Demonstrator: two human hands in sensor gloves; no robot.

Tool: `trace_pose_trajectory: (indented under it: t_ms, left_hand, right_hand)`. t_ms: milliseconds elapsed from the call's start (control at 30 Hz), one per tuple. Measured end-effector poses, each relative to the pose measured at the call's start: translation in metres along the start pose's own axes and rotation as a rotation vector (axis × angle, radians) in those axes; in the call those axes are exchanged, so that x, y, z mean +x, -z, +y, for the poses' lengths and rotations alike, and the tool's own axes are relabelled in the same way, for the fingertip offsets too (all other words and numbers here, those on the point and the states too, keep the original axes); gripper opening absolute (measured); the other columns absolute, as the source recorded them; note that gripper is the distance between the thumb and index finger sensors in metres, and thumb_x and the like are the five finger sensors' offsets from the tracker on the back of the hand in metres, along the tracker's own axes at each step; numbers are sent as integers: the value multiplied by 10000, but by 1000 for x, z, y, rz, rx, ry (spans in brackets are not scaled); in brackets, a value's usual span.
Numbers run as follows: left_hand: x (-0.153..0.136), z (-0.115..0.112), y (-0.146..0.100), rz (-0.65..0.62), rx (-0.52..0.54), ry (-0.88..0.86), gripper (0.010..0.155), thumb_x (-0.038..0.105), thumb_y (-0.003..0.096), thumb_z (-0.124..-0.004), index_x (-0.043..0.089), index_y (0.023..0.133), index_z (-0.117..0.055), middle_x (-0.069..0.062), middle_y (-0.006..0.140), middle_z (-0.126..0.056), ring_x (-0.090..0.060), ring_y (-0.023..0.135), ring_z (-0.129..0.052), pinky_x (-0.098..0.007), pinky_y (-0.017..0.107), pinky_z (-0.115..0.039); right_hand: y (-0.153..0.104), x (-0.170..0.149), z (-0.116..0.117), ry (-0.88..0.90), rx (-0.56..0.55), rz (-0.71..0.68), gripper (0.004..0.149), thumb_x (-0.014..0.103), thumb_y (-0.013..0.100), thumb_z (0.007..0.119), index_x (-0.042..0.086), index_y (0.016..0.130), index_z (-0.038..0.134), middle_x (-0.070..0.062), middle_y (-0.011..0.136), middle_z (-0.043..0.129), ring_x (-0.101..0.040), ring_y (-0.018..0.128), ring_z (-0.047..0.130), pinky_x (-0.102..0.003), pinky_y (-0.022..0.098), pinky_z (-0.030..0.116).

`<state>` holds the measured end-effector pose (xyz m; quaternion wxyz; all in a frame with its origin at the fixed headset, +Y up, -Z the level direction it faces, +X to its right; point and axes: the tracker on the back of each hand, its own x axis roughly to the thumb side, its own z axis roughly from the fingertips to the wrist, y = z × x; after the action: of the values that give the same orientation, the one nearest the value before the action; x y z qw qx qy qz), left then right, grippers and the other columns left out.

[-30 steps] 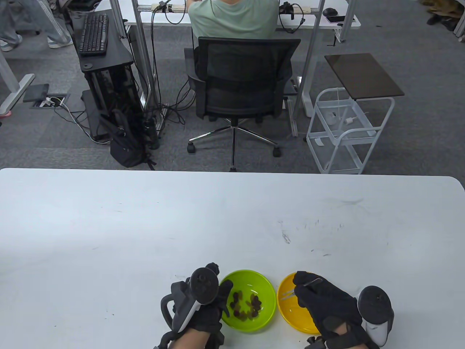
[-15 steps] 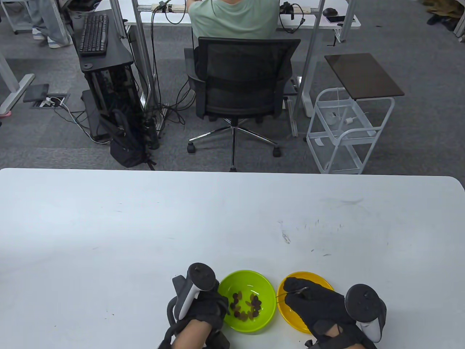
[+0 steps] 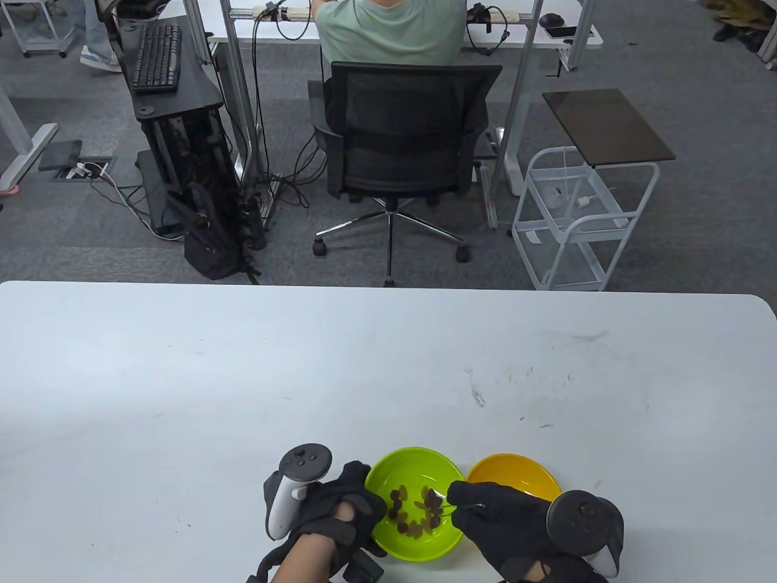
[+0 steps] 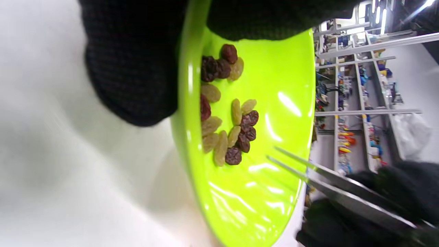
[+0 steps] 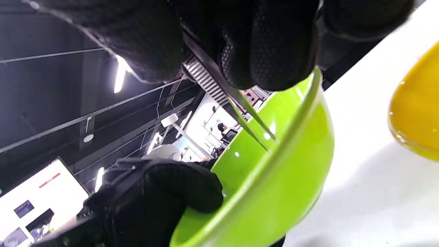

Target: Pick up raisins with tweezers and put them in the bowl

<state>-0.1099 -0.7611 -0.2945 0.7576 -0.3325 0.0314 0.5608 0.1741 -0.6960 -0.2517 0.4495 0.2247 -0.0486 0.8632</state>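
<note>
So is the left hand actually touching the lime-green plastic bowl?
Touching. The left wrist view shows the gloved left hand wrapped over the rim of the lime-green plastic bowl, with no gap.

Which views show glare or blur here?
Left wrist view: glare streaks on the green bowl, tweezers soft, raisins sharp. Right wrist view: right hand dark, backlit by ceiling lights. Table view: evenly lit, edges bowed.

I see wide bare table point(image 3: 243, 376) beyond the bowls; the yellow bowl point(image 3: 516, 477) sits just beside the green bowl point(image 3: 419, 467), crowding its right side.
</note>
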Motion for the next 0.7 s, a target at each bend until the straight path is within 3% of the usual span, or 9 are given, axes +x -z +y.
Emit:
trace_pose_trajectory:
  t_ms: [267,667,700]
  left_hand:
    - [10,-16,-4,-58,-43,24,692,181,427,-785,191,1004,-401,-166,1098,-492,-370,809,-1009,-320,247,-1074]
    - [12,-21,-4,-56,-47,40,692,182,434,-768,154,1006,-381,-172,1092,-488,-383,809,-996,-329,259,-1064]
    - [12,-21,-4,-55,-46,41,690,184,434,-765,150,1006,-381,-174,1090,-491,-384,804,-998,-329,257,-1062]
  right_hand:
    - [-2,14,3,-148,10,-26,434,434,473,927,203,840,923,-83,774,925,-330,554,999,-512,346,824]
    - [-2,12,3,-143,25,-9,442,437,470,925,181,830,930,-89,747,940,-321,517,1015,-502,331,832]
    - [-2,11,4,-144,28,-8,409,438,471,924,226,820,930,-88,747,939,-319,519,1015,-502,330,832]
